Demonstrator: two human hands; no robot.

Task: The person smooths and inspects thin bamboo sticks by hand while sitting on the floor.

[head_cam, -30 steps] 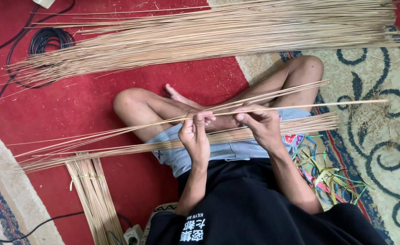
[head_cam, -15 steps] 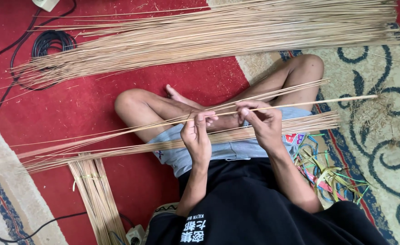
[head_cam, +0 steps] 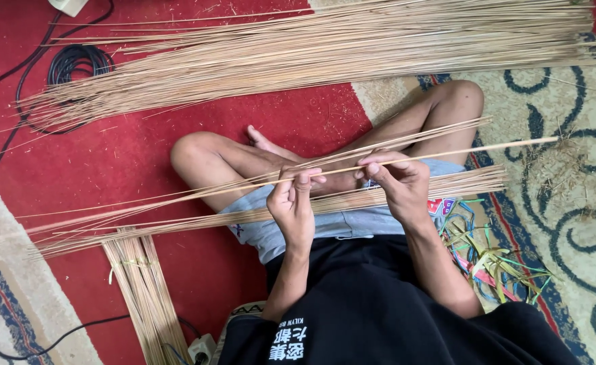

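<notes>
Looking down from the head camera, the person sits cross-legged on a red carpet [head_cam: 108, 169] with both hands raised over the lap. The left hand [head_cam: 294, 203] is closed, its fingers pinching a single thin reed stick [head_cam: 446, 153], and the right hand [head_cam: 396, 179] pinches the same stick just beside it. This stick runs slantwise across the knees, its far end out over a patterned rug [head_cam: 568, 203]. Beneath the hands, a small bundle of sticks [head_cam: 196, 220] lies across the lap, touching the thighs. A large heap of reeds [head_cam: 325, 54] stretches across the carpet well beyond the knees. A tied bundle [head_cam: 142, 290] lies near the left side, and coloured strips [head_cam: 487, 260] lie near the right elbow. A coiled black cable [head_cam: 75, 67] sits by the heap's end.
</notes>
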